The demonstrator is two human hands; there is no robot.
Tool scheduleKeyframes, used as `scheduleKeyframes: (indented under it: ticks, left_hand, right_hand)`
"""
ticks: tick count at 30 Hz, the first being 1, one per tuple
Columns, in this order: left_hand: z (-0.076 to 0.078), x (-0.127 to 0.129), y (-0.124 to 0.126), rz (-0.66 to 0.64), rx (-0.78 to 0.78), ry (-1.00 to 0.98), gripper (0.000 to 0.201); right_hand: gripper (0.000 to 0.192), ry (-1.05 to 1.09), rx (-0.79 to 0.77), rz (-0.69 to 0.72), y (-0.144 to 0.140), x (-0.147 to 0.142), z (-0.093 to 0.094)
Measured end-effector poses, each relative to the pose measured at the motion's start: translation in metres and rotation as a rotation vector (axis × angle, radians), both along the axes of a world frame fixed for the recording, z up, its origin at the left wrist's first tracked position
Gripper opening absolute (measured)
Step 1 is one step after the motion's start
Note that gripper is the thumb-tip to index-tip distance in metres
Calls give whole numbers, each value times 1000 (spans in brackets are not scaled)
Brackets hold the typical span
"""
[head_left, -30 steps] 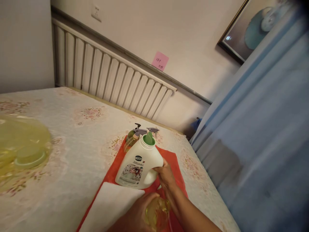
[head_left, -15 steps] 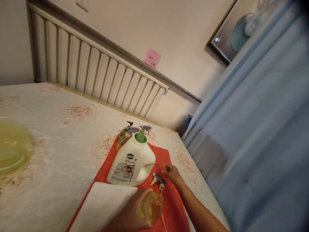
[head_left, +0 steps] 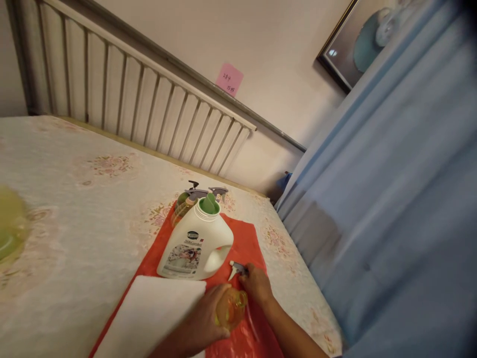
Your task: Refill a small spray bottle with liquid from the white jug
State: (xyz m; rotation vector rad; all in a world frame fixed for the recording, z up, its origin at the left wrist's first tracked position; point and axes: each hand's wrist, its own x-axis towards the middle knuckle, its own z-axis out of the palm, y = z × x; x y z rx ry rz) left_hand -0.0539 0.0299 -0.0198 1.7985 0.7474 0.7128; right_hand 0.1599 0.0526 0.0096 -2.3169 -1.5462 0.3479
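Note:
My left hand (head_left: pixel 208 320) is wrapped around a clear yellowish bottle (head_left: pixel 230 309), tilted with its uncapped mouth toward the right. My right hand (head_left: pixel 257 284) has its fingers closed on a grey and white trigger spray head (head_left: pixel 237 269), whose lower part the hand hides. Just beyond both hands stands a large white detergent jug (head_left: pixel 194 243) with a green spout in its open neck. Under these things lies a red sheet (head_left: pixel 244 236), and a folded white cloth (head_left: pixel 149 313) rests at its near left.
Behind the jug are spray bottles (head_left: pixel 182 206) with grey triggers. A translucent yellow-green basin (head_left: pixel 11 223) stands at the left on the flowered tablecloth (head_left: pixel 82 209). A white radiator (head_left: pixel 145 104) runs along the wall, and a blue curtain (head_left: pixel 391 199) hangs at the right.
My right hand has come down onto the spray head and taken hold of it, lifting or turning it slightly. My left hand still grips the bottle. The view has shifted a little.

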Motion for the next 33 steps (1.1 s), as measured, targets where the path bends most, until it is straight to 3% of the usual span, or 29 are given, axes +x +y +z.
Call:
scheduleKeyframes:
  ticks: [5,11,14,19,29,33]
  left_hand:
    - [-8,-1,3,1,-31,8,88]
    - [-7,-5,5,-34,-119,16,106]
    - [-12,-5,5,-40,-123,-7,110]
    - [-19,-3,6,-26,-95,-18,101]
    - [20,-14,2,-96,-139,-117,75]
    - [28,-15,-1,-53,-120,-115,66]
  right_hand:
    - [10,270,97,-82,2,20,16]
    - [44,711,327,-87,-22,42,69]
    - [51,837,467,-78,-39,43,90]
    - [46,1153,685,-62,-60,26,110]
    - [35,1289,763,-22,-68,-8,140]
    - [36,1276,732,21,-64,-18,137]
